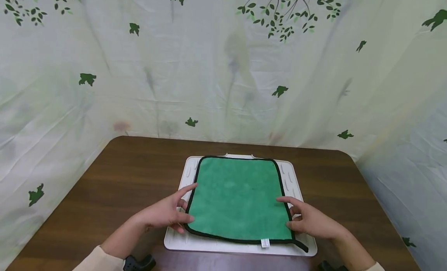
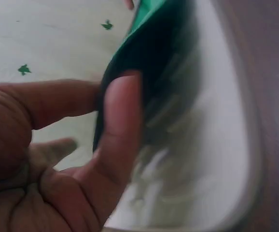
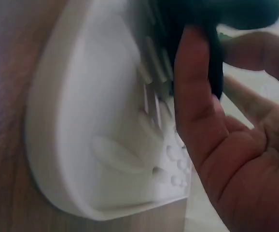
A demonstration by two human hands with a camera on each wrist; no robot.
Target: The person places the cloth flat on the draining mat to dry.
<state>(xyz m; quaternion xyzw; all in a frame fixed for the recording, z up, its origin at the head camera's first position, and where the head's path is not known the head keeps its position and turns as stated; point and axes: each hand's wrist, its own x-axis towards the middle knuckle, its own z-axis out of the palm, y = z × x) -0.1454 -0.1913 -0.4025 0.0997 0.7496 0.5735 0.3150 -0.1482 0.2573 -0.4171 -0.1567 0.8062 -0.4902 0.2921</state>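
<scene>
A green cloth (image 1: 241, 197) with a black border and a small white tag (image 1: 265, 243) is spread over a white plastic tray (image 1: 213, 245). At its lower left edge my left hand (image 1: 164, 211) pinches the border between thumb and fingers, with the index finger stretched along the side. My right hand (image 1: 312, 220) grips the opposite edge near the lower right corner, where a black loop (image 1: 301, 246) hangs off. Both wrist views show the cloth raised above the tray's ridged surface (image 3: 115, 154), its dark underside (image 2: 149, 58) facing the tray. The cloth hides the tray's middle.
The tray rests on a brown wooden table (image 1: 139, 174) near its front edge. Behind and beside the table hangs a pale curtain (image 1: 209, 69) printed with green leaves. A black strap device (image 1: 139, 263) sits at the left wrist.
</scene>
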